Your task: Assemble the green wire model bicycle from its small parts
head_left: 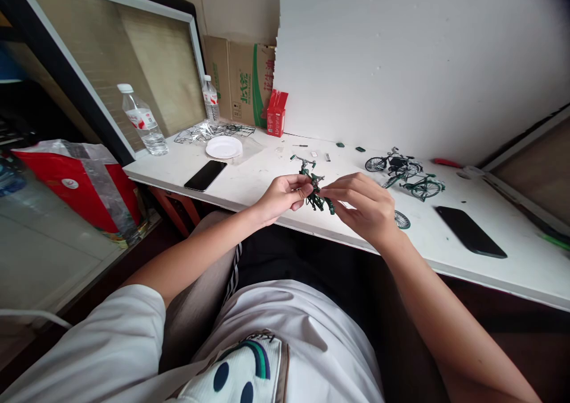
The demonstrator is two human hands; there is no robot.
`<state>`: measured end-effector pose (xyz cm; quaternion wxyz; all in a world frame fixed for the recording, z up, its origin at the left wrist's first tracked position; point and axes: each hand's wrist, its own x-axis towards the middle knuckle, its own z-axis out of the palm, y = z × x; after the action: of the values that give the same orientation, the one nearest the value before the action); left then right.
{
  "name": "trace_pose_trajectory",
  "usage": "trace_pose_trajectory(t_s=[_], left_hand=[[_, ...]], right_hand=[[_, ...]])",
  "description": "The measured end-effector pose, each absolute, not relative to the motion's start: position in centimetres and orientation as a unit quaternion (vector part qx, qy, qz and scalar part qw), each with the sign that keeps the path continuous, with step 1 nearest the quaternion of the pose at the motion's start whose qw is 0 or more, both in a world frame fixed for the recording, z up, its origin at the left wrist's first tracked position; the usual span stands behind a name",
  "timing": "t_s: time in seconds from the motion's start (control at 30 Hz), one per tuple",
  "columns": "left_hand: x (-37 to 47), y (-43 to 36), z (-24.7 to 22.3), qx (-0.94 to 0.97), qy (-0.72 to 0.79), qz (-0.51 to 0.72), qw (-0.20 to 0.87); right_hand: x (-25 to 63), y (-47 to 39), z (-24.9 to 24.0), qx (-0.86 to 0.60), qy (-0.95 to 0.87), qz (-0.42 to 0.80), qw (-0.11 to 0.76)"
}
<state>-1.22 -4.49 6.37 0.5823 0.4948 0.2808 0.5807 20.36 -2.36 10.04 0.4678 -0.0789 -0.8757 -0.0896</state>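
Centrally, pinching of a toy bicycle frame point(317, 179) over the near edge of a white table point(253, 180), by thumb and fingers of left hand point(287, 196) and gathered fingertips of right hand point(367, 204), with loose wheel point(402, 219) beside the latter and two toy bicycles point(425, 189) beyond.

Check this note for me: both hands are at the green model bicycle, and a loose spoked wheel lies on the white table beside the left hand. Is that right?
Not quite: the head view shows the loose spoked wheel lying on the white table beside the right hand, not the left hand. Both are at the green model bicycle.
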Motion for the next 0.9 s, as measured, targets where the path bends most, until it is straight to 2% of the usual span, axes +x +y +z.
trace_pose_trajectory(t_s=[0.43, 0.9], left_hand=[[-1.38, -4.76, 6.81, 0.504, 0.269, 0.575, 0.585], [-1.47, -4.94, 7.07, 0.49, 0.28, 0.575, 0.592]], right_hand=[[20.79, -2.85, 10.33, -0.076, -0.87, -0.157, 0.461], [20.63, -2.76, 10.03, -0.081, -0.866, -0.121, 0.478]])
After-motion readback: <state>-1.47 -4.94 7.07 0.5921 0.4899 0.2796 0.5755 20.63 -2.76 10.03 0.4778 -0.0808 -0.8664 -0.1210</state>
